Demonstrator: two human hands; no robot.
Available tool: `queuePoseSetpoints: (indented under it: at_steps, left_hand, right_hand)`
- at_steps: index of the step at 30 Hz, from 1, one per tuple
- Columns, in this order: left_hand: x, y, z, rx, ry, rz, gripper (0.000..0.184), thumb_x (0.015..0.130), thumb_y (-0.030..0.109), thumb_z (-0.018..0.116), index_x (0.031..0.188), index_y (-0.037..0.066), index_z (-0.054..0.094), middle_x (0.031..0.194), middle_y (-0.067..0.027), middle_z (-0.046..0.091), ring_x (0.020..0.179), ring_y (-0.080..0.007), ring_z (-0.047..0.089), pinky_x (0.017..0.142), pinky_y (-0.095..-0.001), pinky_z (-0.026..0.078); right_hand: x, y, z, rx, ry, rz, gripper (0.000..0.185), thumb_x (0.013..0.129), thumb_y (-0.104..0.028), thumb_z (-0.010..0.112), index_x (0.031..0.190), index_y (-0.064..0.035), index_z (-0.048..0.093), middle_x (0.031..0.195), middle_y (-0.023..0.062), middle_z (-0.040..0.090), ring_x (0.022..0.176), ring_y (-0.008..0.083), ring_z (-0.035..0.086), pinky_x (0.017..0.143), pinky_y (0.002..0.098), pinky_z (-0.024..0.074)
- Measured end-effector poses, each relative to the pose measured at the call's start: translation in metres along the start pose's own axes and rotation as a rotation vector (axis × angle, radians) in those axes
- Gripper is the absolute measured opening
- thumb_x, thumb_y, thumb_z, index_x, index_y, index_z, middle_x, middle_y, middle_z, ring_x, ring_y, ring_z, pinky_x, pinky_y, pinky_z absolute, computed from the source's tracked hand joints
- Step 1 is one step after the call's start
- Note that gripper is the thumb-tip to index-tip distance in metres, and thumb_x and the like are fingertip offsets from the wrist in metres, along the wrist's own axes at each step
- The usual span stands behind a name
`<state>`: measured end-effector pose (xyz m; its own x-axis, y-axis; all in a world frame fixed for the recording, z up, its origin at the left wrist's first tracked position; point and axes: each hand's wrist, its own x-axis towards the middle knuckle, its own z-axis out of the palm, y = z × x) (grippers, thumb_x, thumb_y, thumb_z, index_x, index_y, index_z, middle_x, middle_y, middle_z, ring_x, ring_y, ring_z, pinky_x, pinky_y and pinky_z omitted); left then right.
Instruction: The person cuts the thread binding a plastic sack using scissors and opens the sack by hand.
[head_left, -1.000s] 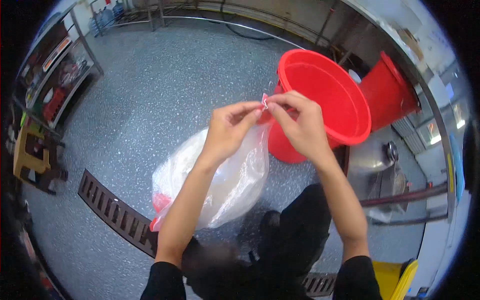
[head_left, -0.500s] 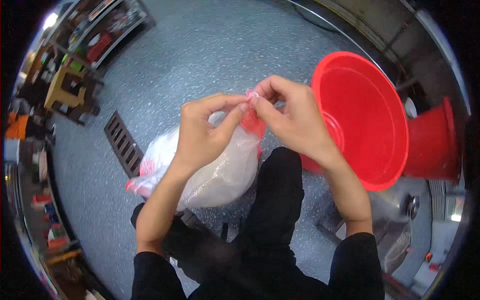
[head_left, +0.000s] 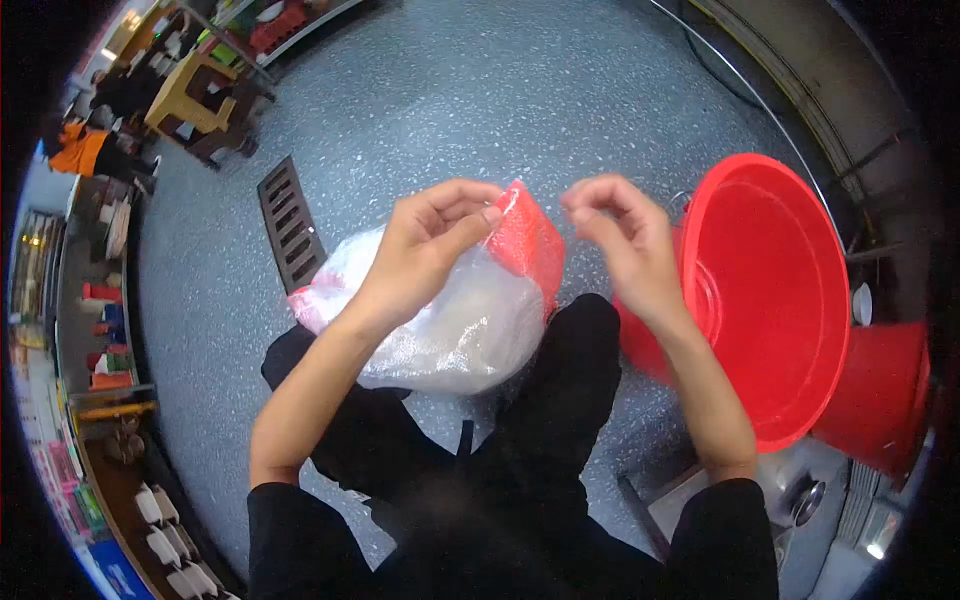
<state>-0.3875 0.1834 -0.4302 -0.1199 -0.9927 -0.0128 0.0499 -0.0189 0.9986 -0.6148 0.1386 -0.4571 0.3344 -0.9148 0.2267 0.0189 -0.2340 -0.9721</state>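
A large, full sack (head_left: 450, 330) of shiny white plastic weave lies between my knees. Its red corner (head_left: 525, 235) stands up towards me. At that corner my left hand (head_left: 430, 235) is closed, thumb and forefinger pinching the red edge. My right hand (head_left: 630, 235) is held a short way to the right, apart from the sack. Its fingers are curled with thumb and fingertips close together; whatever they hold, if anything, is too small to make out.
On the right stands a big red tub (head_left: 770, 300), with another red container (head_left: 880, 395) beyond it. A floor drain grate (head_left: 292, 225) lies left of the sack. Farther off are a yellow-brown stool (head_left: 195, 105), a person in orange (head_left: 80, 150) and shelves (head_left: 125, 330) along the left.
My right hand has come away from the sack's corner and moved right. My left hand stays at the corner, where the red part now stands more spread out. The view has shifted.
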Motion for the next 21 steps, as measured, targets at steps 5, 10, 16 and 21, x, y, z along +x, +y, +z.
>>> queuePoseSetpoints:
  at_steps: [5, 10, 16, 21]
  left_hand:
    - [0.022, -0.015, 0.016, -0.036, -0.144, -0.037, 0.020, 0.099, 0.009, 0.065, 0.114, -0.003, 0.067, 0.101, -0.0069, 0.073, 0.094, -0.0096, 0.067, 0.084, -0.0256, 0.052]
    - [0.017, -0.033, 0.019, -0.030, -0.176, -0.126, 0.019, 0.099, 0.009, 0.065, 0.114, -0.002, 0.066, 0.102, -0.0071, 0.073, 0.092, -0.0097, 0.067, 0.083, -0.0244, 0.052]
    - [0.009, -0.044, 0.024, 0.181, -0.098, 0.259, 0.012, 0.094, 0.003, 0.066, 0.104, -0.002, 0.067, 0.092, -0.0094, 0.072, 0.085, -0.0129, 0.068, 0.077, -0.0265, 0.053]
    - [0.004, -0.029, 0.023, 0.527, -0.028, 0.641, 0.019, 0.079, -0.002, 0.075, 0.098, 0.001, 0.071, 0.089, -0.0130, 0.070, 0.081, -0.0205, 0.070, 0.074, -0.0303, 0.054]
  right_hand:
    - [0.005, 0.003, -0.001, 0.176, -0.131, 0.170, 0.022, 0.098, -0.011, 0.062, 0.115, 0.0021, 0.066, 0.109, 0.0094, 0.070, 0.103, 0.0125, 0.064, 0.087, 0.0301, 0.0515]
    - [-0.012, 0.031, -0.004, 0.324, -0.067, 0.309, 0.021, 0.098, -0.010, 0.063, 0.114, 0.0024, 0.068, 0.105, 0.0085, 0.072, 0.097, 0.0122, 0.066, 0.087, 0.0306, 0.0527]
    - [-0.018, 0.034, -0.015, 0.461, -0.139, 0.277, 0.021, 0.096, -0.005, 0.064, 0.114, 0.0031, 0.068, 0.103, 0.0084, 0.072, 0.092, 0.0125, 0.067, 0.081, 0.0274, 0.0540]
    - [-0.013, 0.009, -0.013, 0.040, -0.224, -0.063, 0.023, 0.090, 0.001, 0.066, 0.112, 0.0018, 0.071, 0.099, 0.0089, 0.072, 0.087, 0.0136, 0.067, 0.077, 0.0289, 0.0544]
